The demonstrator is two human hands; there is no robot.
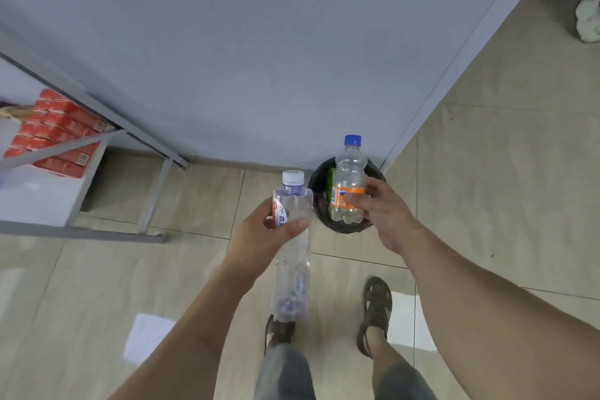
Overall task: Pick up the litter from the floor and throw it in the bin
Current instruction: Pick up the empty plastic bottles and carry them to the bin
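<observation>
My left hand (259, 234) grips a tall clear water bottle (292, 269) with a white cap and a red and white label, held upright just left of the bin. My right hand (386, 214) holds a short clear soda bottle (349, 178) with a blue cap and an orange label, directly over the black round bin (316, 178). The bin stands on the tiled floor against the grey wall at a corner. A green carton (331, 187) shows inside it, behind the soda bottle.
A grey metal-framed table (97, 140) stands at the left, with stacked red boxes (55, 133) under it. White light patches lie on the beige floor tiles (487, 188). My sandalled feet (375, 312) are below the bin. A pale bundle (589, 19) lies at the far right.
</observation>
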